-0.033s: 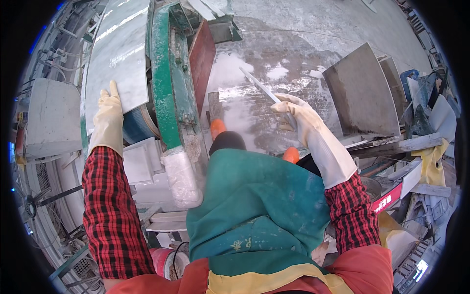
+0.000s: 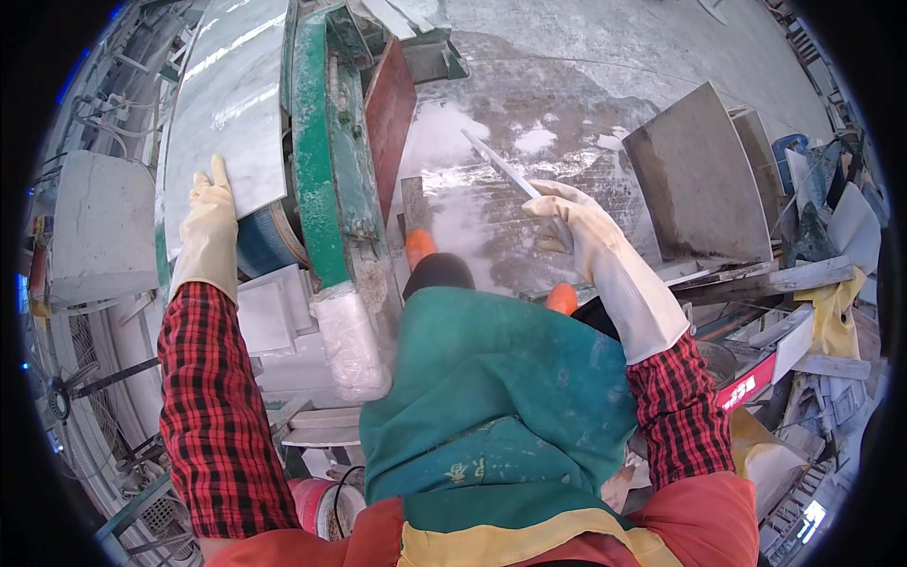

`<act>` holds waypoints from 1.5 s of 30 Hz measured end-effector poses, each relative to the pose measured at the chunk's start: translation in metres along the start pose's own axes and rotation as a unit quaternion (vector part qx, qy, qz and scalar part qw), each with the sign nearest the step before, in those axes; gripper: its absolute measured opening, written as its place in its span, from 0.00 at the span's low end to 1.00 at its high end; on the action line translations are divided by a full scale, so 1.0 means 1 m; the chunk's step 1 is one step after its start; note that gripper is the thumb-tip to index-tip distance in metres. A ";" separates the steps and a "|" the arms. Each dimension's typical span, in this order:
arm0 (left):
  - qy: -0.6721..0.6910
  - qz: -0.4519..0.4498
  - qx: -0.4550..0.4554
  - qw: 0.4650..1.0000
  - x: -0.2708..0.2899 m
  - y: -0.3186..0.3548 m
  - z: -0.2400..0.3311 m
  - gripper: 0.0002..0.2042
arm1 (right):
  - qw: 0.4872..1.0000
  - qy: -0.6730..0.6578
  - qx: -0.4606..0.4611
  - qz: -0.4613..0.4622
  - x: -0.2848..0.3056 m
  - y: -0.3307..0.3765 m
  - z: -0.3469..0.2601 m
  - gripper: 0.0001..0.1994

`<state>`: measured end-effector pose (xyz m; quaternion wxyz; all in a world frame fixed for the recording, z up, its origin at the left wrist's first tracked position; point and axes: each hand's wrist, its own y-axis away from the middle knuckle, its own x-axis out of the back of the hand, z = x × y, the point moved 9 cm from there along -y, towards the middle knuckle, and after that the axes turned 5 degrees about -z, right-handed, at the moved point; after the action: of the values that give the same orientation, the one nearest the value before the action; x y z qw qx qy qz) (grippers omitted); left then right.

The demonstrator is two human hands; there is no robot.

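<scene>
My left hand [image 2: 210,219], in a cream rubber glove, rests on the near end of a pale, grey-veined stone slab [image 2: 231,113]. Its fingers point away from me, at least two of them stretched out, and it grips nothing. Under the slab's near edge shows a blue, belt-like roller [image 2: 269,241]. In my right hand [image 2: 578,225], gloved the same way, is a thin pale flat strip [image 2: 505,168], held at one end and pointing up and to the left over the wet floor. Whether it is stone, and how wide it is, I cannot tell.
A green metal frame [image 2: 316,151] with a plastic-wrapped end [image 2: 350,345] stands between slab and floor. A reddish board [image 2: 389,123] leans beside it. Grey panels [image 2: 699,180] stand at right, near wood scraps [image 2: 808,276] and a yellow cloth [image 2: 836,317]. A bucket [image 2: 326,506] sits low left.
</scene>
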<state>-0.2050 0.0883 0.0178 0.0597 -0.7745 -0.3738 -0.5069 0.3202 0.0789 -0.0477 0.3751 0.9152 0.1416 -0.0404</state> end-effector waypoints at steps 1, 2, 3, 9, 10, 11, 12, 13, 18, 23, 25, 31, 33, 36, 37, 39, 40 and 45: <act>-0.002 0.001 0.001 1.000 0.002 0.002 0.001 0.51 | 1.000 0.000 0.001 0.001 0.001 0.000 0.001 0.37; -0.002 -0.003 0.002 1.000 0.003 0.004 0.002 0.51 | 1.000 -0.001 -0.001 0.002 0.001 0.001 0.002 0.37; -0.001 -0.007 0.003 1.000 0.005 0.007 0.004 0.51 | 1.000 -0.001 -0.002 0.002 0.001 0.002 0.002 0.37; -0.003 -0.007 0.000 1.000 0.011 0.012 0.003 0.51 | 1.000 -0.008 0.006 -0.005 -0.001 0.004 0.000 0.37; -0.004 -0.004 -0.002 1.000 0.010 0.010 0.003 0.51 | 1.000 -0.011 0.005 -0.006 0.000 0.004 0.002 0.37; -0.007 -0.005 -0.003 1.000 0.008 0.009 0.002 0.51 | 1.000 -0.010 0.004 -0.005 0.000 0.005 0.002 0.37; -0.011 -0.007 -0.004 1.000 0.008 0.007 0.002 0.51 | 1.000 -0.009 0.003 -0.004 0.000 0.005 0.002 0.37; -0.015 -0.009 -0.005 1.000 0.007 0.006 0.002 0.50 | 1.000 -0.008 0.001 -0.004 0.000 0.005 0.002 0.37; -0.012 -0.001 0.000 1.000 0.001 -0.004 0.000 0.49 | 1.000 0.000 -0.004 0.000 0.000 0.008 0.001 0.37; 0.015 0.012 0.001 1.000 -0.019 -0.048 -0.015 0.47 | 1.000 -0.011 0.005 0.000 -0.007 0.010 -0.004 0.34; 0.058 0.017 0.019 0.998 -0.033 -0.066 -0.029 0.48 | 1.000 -0.012 0.014 0.011 -0.010 0.012 -0.006 0.29; -0.011 -0.031 0.043 0.999 0.005 -0.027 -0.001 0.48 | 0.999 -0.045 0.012 0.011 -0.007 0.008 -0.001 0.28; 0.027 -0.019 0.049 0.998 0.003 -0.025 -0.002 0.48 | 0.999 -0.033 0.012 0.003 -0.004 0.008 0.002 0.29; 0.044 0.024 0.029 0.998 -0.009 -0.034 -0.009 0.49 | 1.000 0.003 0.011 0.015 -0.005 0.012 -0.003 0.31; 0.040 0.045 0.018 0.998 -0.008 -0.038 -0.014 0.50 | 1.000 0.015 0.012 0.024 -0.005 0.014 -0.006 0.31; 0.035 0.040 0.008 0.999 0.016 -0.002 0.006 0.50 | 1.000 0.010 0.011 0.013 0.004 0.010 -0.002 0.32; 0.052 0.034 -0.014 0.998 0.022 0.007 0.001 0.47 | 1.000 0.005 0.011 0.011 0.002 0.011 -0.003 0.32; 0.189 0.194 -0.077 0.960 0.020 0.021 -0.026 0.38 | 0.999 0.000 0.015 0.048 0.006 0.015 -0.005 0.32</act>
<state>-0.2066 0.0713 0.0530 0.1663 -0.7245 -0.1585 -0.6498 0.3302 0.0739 -0.0355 0.3632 0.9264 0.0966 -0.0247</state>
